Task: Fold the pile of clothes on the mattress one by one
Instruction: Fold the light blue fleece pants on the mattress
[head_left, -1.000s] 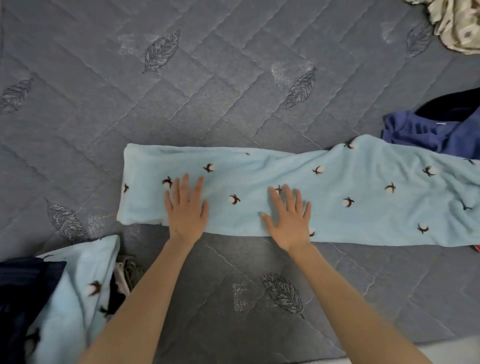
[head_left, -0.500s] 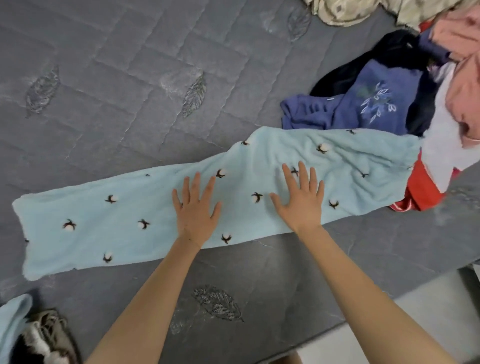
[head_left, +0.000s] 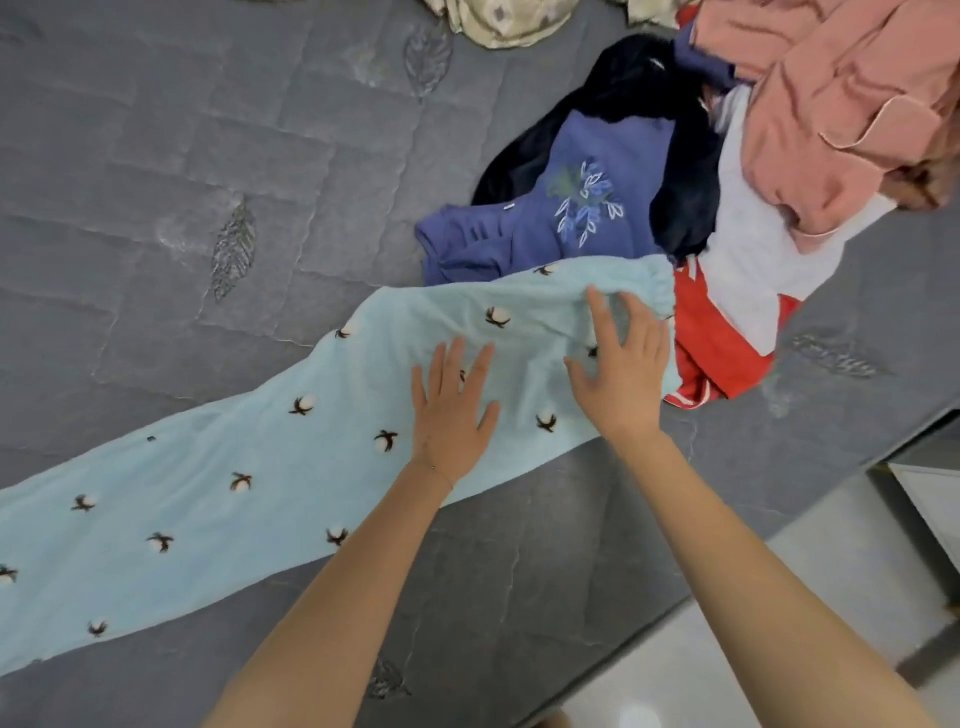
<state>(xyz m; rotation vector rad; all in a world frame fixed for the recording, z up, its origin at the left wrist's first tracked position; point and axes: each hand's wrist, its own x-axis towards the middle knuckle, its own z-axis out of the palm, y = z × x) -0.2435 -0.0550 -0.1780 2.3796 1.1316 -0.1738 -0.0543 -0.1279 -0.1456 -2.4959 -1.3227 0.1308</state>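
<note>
- grey quilted mattress (head_left: 218, 156) with leaf stitching fills most of view
- light blue garment (head_left: 218, 499) with dark cotton-boll print laid out long, diagonal from lower left to the pile; its gathered end touches the red piece
- unfolded pile (head_left: 727, 171) upper right: pink cloth (head_left: 841, 104) on top; white cloth (head_left: 753, 260); navy top (head_left: 571, 208) with leaf embroidery; red piece (head_left: 717, 343)
- left hand (head_left: 453, 415) flat on the blue garment, fingers spread, gripping nothing
- right hand (head_left: 626, 364) over the garment's gathered end, fingers loosely curled and apart, nothing held
</note>
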